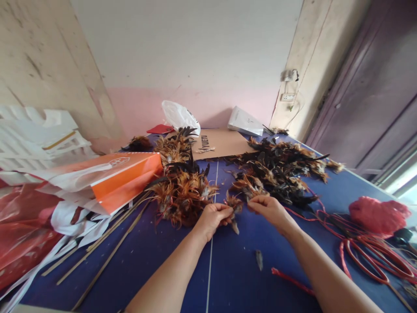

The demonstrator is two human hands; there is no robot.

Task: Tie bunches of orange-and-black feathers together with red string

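Centrally, left hand point(210, 218) pinching a feather bunch point(233, 204) over the blue table point(163, 269), right hand point(272, 212) just beside, fingertips together, whether gripping anything unclear, feather piles point(182, 195) beyond.

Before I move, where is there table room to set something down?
Mostly bare table lies left of the left forearm, up to the sticks, and right of it, up to the loose feather. Crowded: feather bunches ahead, red cord at right.
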